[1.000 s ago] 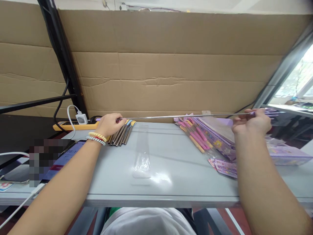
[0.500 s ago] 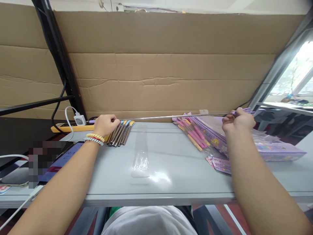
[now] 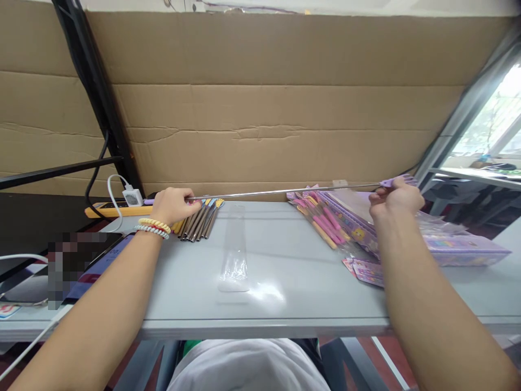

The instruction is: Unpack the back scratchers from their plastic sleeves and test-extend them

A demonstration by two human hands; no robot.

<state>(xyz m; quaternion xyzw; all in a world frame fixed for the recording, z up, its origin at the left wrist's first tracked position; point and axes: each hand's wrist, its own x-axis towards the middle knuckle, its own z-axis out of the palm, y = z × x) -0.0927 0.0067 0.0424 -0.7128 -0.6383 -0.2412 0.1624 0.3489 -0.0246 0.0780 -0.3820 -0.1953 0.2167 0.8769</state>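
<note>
A long thin telescopic back scratcher [image 3: 277,191] stretches across the table's far side, its metal rod drawn out and its purple claw end at the right. My left hand [image 3: 174,205] is closed around its left end, with a purple handle tip showing beyond the fist. Closed near the purple claw, my right hand [image 3: 396,201] grips the other end. Below and beside my left hand lies a bundle of metal rods [image 3: 199,224] with blue and yellow ends. A clear plastic sleeve [image 3: 235,260] lies flat on the table between my arms.
Packets of pink and orange sticks [image 3: 325,225] lie right of centre, beside purple printed packages [image 3: 362,239] and a purple box [image 3: 468,250]. Phones [image 3: 95,269], cables and a yellow power strip [image 3: 95,210] are at the left. A cardboard wall [image 3: 260,108] stands behind the grey table [image 3: 285,304].
My right hand has moved left, bringing the claw end closer in. My left hand keeps its grip on the other end. The view has shifted slightly.
</note>
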